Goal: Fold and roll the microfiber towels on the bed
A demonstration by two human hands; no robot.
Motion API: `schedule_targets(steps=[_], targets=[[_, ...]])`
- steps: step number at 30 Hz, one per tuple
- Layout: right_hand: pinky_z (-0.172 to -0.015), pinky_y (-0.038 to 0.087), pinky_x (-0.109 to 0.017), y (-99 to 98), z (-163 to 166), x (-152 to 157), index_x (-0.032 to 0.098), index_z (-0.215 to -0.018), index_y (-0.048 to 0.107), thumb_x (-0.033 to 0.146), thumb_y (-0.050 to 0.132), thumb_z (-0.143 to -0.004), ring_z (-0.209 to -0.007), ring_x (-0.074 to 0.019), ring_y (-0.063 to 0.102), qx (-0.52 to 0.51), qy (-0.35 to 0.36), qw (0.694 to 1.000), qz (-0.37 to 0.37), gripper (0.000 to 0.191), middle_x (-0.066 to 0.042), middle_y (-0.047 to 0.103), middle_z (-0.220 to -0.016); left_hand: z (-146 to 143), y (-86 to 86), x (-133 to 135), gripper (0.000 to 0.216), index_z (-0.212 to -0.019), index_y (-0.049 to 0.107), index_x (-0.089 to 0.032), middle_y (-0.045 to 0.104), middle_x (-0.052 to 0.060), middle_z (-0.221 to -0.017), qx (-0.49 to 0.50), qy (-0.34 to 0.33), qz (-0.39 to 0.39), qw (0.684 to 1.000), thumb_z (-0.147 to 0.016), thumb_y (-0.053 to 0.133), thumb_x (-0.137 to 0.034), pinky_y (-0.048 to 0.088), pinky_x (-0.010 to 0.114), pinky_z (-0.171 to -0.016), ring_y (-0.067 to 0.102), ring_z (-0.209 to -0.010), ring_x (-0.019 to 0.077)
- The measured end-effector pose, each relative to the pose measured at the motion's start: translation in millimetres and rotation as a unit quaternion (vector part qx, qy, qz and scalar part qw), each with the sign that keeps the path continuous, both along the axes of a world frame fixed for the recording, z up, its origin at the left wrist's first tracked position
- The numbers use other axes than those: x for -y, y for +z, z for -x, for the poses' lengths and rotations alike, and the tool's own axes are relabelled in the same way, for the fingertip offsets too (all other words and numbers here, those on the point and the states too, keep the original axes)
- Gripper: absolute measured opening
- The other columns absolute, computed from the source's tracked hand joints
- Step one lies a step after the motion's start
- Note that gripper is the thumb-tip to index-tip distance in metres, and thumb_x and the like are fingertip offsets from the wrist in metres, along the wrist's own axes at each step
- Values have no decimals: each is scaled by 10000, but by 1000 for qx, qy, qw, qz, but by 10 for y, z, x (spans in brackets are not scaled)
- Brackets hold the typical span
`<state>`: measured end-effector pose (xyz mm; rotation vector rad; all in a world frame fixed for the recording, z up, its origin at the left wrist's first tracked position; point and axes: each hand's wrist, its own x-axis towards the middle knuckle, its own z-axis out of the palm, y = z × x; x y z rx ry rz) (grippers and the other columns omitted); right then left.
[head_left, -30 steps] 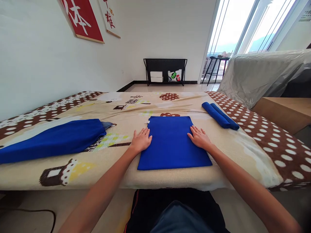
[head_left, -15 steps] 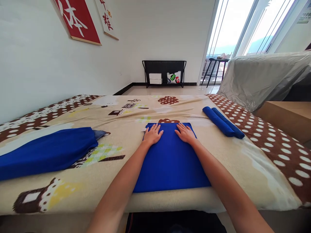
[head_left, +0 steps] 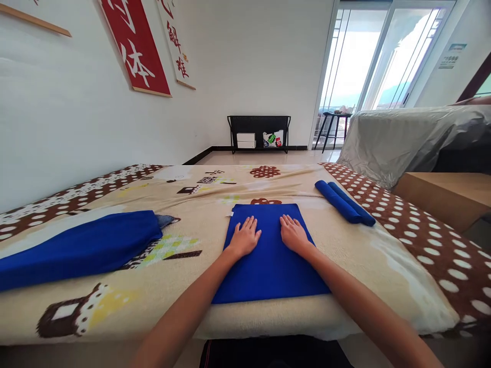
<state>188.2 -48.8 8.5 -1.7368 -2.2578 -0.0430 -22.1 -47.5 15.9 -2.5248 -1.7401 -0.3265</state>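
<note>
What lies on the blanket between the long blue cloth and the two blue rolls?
In the head view, a flat blue cloth lies there, under the left hand and right hand, with patterned blanket on both sides.

The bare forearms [head_left: 194, 304] meet black legwear [head_left: 245, 353] with pinkish piping [head_left: 205, 353].

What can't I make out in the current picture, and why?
Head view: parts of the flat blue cloth, covered by the left hand and right hand.
Head view: any print on the white tag, too small.
Head view: the far end of the long blue cloth, cut off by the left edge.
Head view: whatever the plastic sheet covers, obscured by it.
</note>
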Motion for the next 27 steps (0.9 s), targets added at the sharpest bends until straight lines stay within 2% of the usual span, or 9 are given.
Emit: schedule_targets(steps=[3,5,8,11,13,16,21,24,27], targets=[[-1187,295,-435,-3,133,415,131,-1469,436,237,394,-1014,-1448,-236,342,1,80,997,23,469,-141,397,-1544,-67,19,465,499,-1489,391,-199,344,121,-1588,-7,-80,24,996,-1017,403,-361,283,528,-1181,298,-1477,264],[-1207,267,-386,15,134,723,117,-1495,406,240,348,-1017,-1471,-210,297,1,127,991,37,496,-118,359,-1565,-22,44,787,518,-1513,351,-227,323,82,-1596,-10,-124,34,992,-1022,373,-392,272,508,-1193,272,-1490,239],[-1224,243,-383,88,-13,1150,192,-1514,385,353,357,-1029,-1481,-180,269,-2,192,980,52,511,-39,326,-1581,173,98,1214,528,-1535,281,-311,319,11,-1597,-7,-195,33,980,-1028,355,-434,273,470,-1203,280,-1487,198],[-1235,231,-419,156,-281,1454,297,-1525,350,425,369,-1032,-1480,-169,266,-33,262,962,67,510,24,314,-1582,451,127,1500,563,-1546,223,-347,324,-11,-1593,-16,-254,-4,967,-1019,403,-427,314,443,-1189,314,-1472,195],[-1232,242,-450,144,-484,1575,330,-1525,337,440,421,-1017,-1469,-185,296,-56,286,954,71,526,26,337,-1570,648,107,1600,581,-1544,246,-327,375,2,-1569,-27,-259,-44,964,-1006,455,-391,360,419,-1164,366,-1447,202],[-1206,309,-454,12,-775,1668,338,-1508,373,390,482,-1002,-1431,-198,373,-61,267,961,39,520,14,419,-1526,936,16,1648,558,-1517,341,-290,508,22,-1485,-21,-245,-119,962,-984,506,-281,425,359,-1112,477,-1374,191],[-1100,458,-387,-286,-1136,1720,297,-1420,512,251,512,-987,-1330,-183,513,-20,220,969,-107,436,-2,563,-1412,1308,-128,1647,459,-1393,523,-237,644,46,-1347,-1,-242,-216,946,-942,537,-151,482,292,-1015,575,-1280,170],[-1021,510,-345,-384,-1245,1730,254,-1340,588,201,527,-973,-1254,-176,587,-1,217,958,-190,376,-28,628,-1339,1416,-123,1676,408,-1295,598,-199,673,54,-1303,-15,-248,-248,937,-931,475,-62,472,281,-1003,586,-1263,160],[-970,518,-325,-448,-1288,1725,223,-1229,648,145,496,-973,-1202,-168,625,8,210,945,-251,308,-46,670,-1279,1456,-93,1712,456,-1267,615,-188,694,44,-1267,-37,-245,-273,930,-917,389,-4,450,285,-1017,610,-1221,148]])
